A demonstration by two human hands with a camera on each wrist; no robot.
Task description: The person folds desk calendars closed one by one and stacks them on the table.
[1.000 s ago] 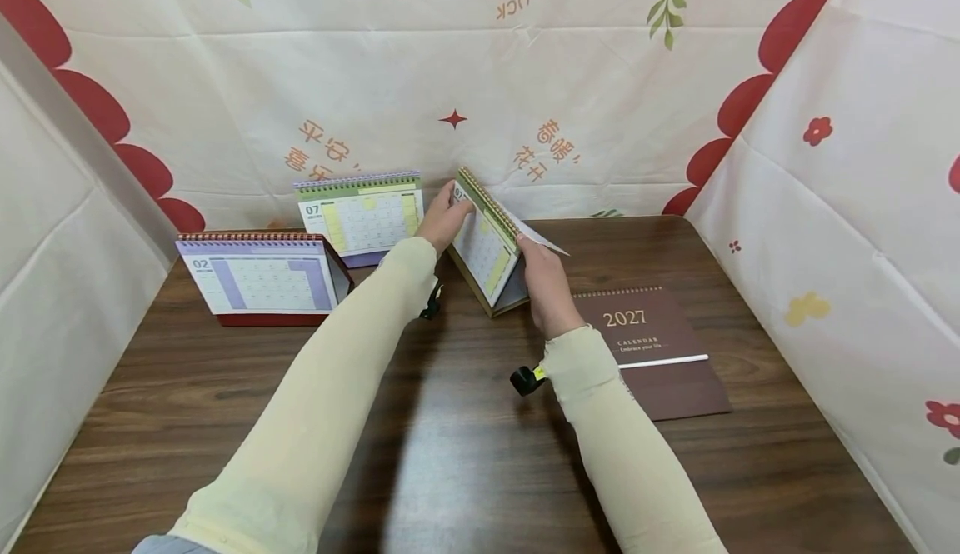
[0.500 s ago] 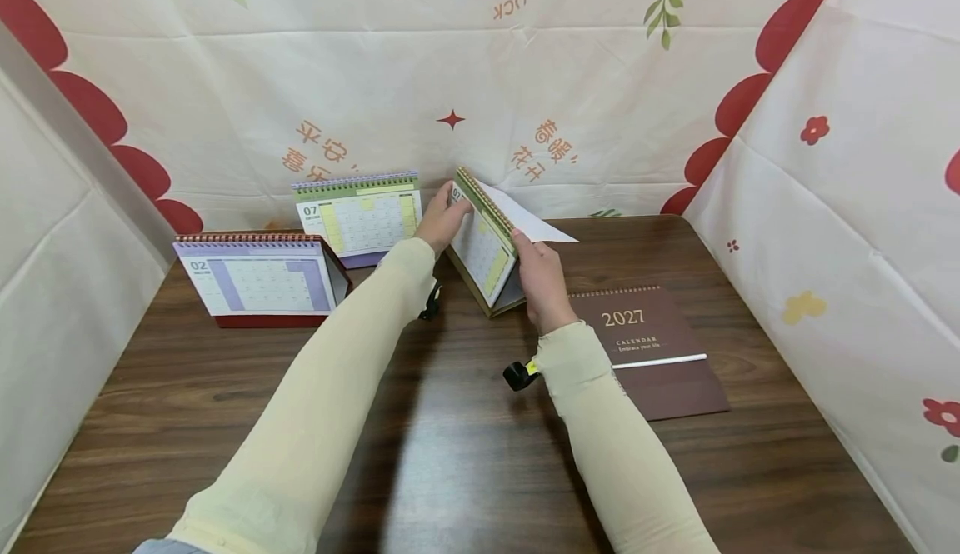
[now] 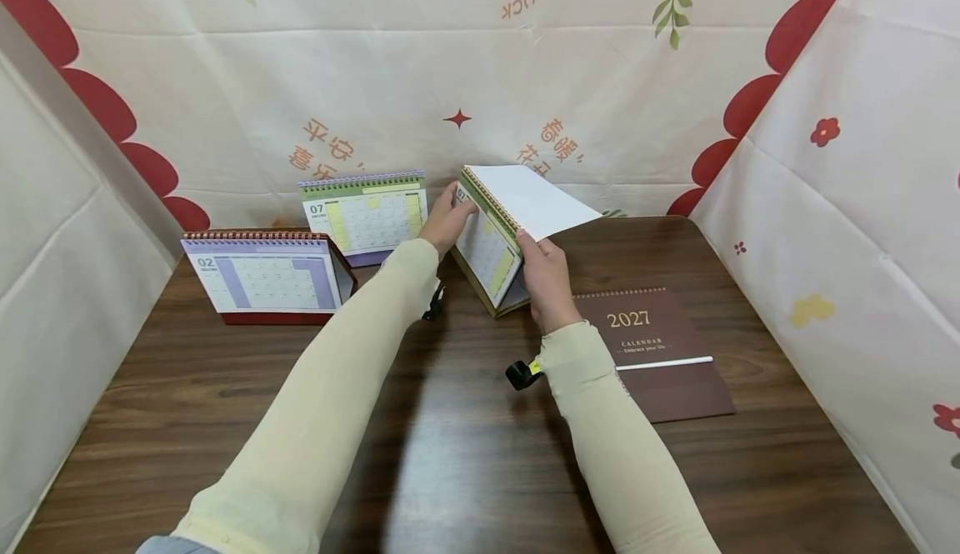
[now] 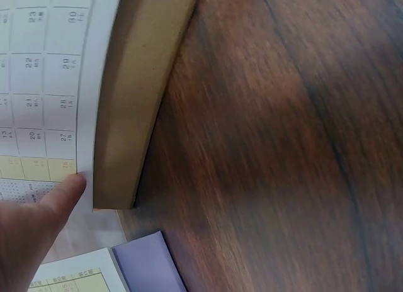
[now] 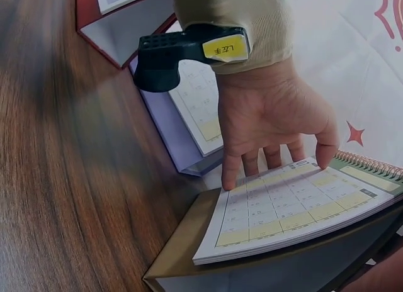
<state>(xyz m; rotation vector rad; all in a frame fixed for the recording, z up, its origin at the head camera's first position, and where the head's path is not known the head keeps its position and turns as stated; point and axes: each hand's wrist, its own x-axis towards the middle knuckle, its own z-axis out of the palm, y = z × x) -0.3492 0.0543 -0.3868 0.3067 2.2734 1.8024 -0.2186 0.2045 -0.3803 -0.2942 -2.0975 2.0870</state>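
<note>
A tan-based desk calendar (image 3: 483,247) with a gold spiral and a green-and-yellow 07 page stands angled on the table, tent-like. My left hand (image 3: 447,219) grips its far end, thumb on the front page. In the right wrist view, the left hand (image 5: 267,116) spreads its fingers along the pages' edge. My right hand (image 3: 550,281) holds the near end, thumb beside the spiral; its other fingers are hidden behind. Behind the spiral a white page (image 3: 528,197) sticks out to the right. The left wrist view shows the calendar's tan base (image 4: 141,109) on the wood.
To the left stand a red-based desk calendar (image 3: 273,283) showing 02 and, behind it, a purple-based one (image 3: 367,221) showing 07. A brown 2027 calendar (image 3: 675,391) with a white band lies flat at the right. Printed cloth (image 3: 420,71) rises behind the table (image 3: 442,462).
Behind the spiral, the white page has swung up and spread out to the right, showing more of its face. Both hands keep their hold on the calendar, almost unmoved.
</note>
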